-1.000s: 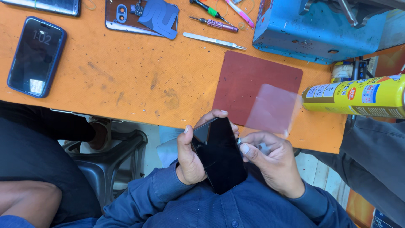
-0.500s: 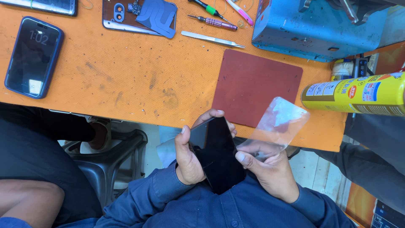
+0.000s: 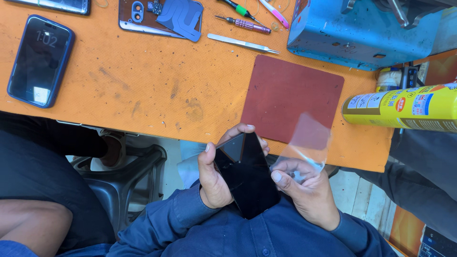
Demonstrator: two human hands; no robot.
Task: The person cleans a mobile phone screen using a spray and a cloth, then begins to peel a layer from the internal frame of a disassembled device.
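Black glossy phone screen panel (image 3: 247, 176) held below the orange table's near edge (image 3: 143, 109).
Left hand (image 3: 214, 178) is wrapped around the panel's side, right hand (image 3: 307, 190) pinches a clear thin plastic film (image 3: 307, 140), which lifts up over the dark red square mat (image 3: 290, 97) near the table's near right corner.

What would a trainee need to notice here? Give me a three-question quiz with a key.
1. True or false: the left hand grips the black phone by its edges.
2. What does the right hand pinch: A) tweezers, B) a clear film, C) a screwdriver?
3. What lies on the orange table just beyond the hands?

Key
1. True.
2. B.
3. A dark red square mat.
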